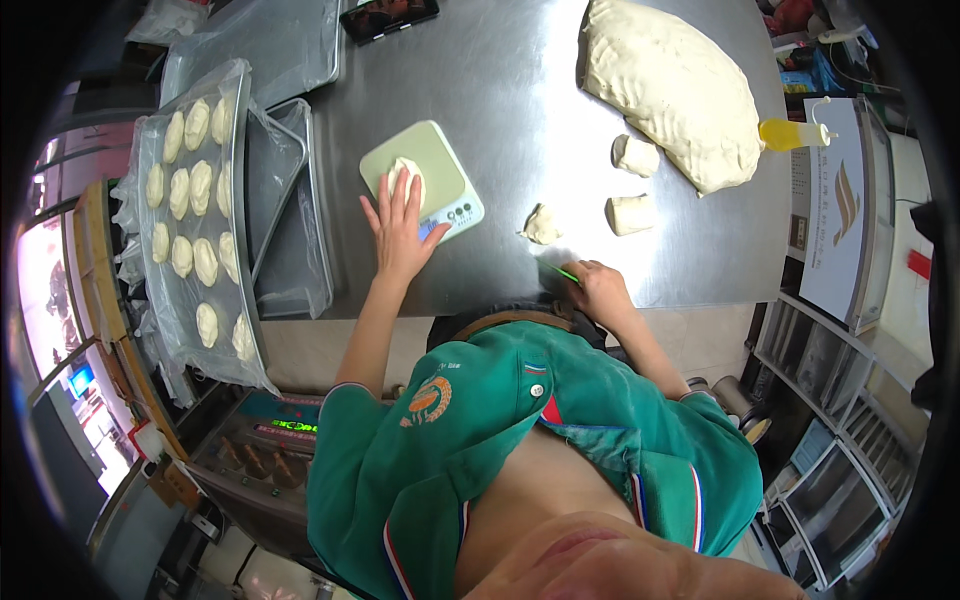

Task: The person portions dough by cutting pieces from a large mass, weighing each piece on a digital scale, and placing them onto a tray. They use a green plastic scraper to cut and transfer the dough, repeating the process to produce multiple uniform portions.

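My left hand [401, 229] lies spread over a digital kitchen scale [409, 142], its fingertips on a piece of dough [405, 166] that sits on the weighing plate. The thumb is beside the scale's display. My right hand [600, 289] grips a thin green tool [561, 271], perhaps a knife or a scraper, at the table's near edge. Just beyond its tip lies a small ragged lump of dough [541, 225]. Two cut dough chunks [636, 156] [630, 215] rest farther right, below a large dough slab [671, 82].
Several shaped dough pieces [201, 187] stand in rows on a plastic-lined tray [247, 315] at left. More metal trays [296, 195] [255, 52] lie around it. A phone [390, 19] is at the back of the steel table [480, 67]. A bottle of yellow liquid [795, 135] stands at right.
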Demonstrator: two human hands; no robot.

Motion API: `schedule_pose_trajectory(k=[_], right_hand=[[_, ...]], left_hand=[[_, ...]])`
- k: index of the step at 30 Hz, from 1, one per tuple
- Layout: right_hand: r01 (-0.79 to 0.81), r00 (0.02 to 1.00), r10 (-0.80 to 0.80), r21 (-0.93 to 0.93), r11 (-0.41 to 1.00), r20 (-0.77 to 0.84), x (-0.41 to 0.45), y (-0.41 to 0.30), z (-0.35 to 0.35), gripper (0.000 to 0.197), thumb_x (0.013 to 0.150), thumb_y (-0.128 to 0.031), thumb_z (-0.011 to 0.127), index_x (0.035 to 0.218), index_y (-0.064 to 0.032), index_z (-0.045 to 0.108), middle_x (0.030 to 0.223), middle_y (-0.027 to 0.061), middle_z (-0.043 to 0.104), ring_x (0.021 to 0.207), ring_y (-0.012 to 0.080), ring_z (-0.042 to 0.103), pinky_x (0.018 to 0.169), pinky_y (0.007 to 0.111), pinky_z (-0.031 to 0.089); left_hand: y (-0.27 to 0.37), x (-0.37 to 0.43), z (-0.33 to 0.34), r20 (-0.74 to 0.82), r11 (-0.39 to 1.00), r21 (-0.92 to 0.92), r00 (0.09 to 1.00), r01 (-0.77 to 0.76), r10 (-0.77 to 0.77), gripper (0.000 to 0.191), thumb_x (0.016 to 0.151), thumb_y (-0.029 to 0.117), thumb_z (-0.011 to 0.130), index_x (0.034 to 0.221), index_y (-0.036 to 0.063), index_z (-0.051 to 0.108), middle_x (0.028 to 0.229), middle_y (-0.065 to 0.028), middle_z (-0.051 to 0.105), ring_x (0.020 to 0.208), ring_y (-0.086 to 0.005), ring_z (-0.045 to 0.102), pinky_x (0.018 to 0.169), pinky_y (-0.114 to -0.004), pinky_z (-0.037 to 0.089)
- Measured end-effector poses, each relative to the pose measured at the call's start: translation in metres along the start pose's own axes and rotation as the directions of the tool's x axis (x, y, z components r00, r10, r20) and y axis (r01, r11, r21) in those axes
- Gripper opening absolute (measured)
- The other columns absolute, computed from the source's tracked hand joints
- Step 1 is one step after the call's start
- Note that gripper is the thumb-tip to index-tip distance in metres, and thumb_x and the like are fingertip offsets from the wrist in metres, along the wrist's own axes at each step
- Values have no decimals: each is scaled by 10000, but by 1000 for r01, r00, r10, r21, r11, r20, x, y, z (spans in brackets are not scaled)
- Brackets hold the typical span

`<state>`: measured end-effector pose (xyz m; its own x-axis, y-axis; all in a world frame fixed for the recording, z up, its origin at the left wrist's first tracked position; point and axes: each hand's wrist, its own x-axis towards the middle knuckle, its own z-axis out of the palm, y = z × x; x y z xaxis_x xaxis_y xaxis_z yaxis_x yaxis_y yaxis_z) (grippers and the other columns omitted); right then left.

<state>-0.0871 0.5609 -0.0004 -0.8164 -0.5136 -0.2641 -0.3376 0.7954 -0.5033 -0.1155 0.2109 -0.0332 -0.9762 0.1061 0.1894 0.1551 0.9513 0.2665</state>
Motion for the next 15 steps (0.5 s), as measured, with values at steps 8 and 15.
schedule_pose_trajectory(k=[8, 15], right_hand=[[-88, 995, 85, -72, 994, -49, -13, 5, 25, 224, 803, -104, 647, 1006, -67, 561, 819, 150, 669, 780, 336, 673, 663, 444, 545], [-152, 981, 153, 12, 988, -120, -12, -14, 15, 206, 835, -101, 636, 1037, -75, 597, 793, 160, 666, 756, 350, 669, 660, 456, 537]], left_hand=[[120, 26, 85, 75, 797, -460, 877, -392, 475, 516, 803, 74, 653, 1312, 38, 571, 1189, -113, 590, 1085, -282, 576, 927, -387, 487], [98, -1, 90, -148, 841, -376, 921, -389, 360, 450, 819, -13, 623, 1267, 41, 625, 1137, -109, 612, 994, -279, 605, 894, -384, 495]])
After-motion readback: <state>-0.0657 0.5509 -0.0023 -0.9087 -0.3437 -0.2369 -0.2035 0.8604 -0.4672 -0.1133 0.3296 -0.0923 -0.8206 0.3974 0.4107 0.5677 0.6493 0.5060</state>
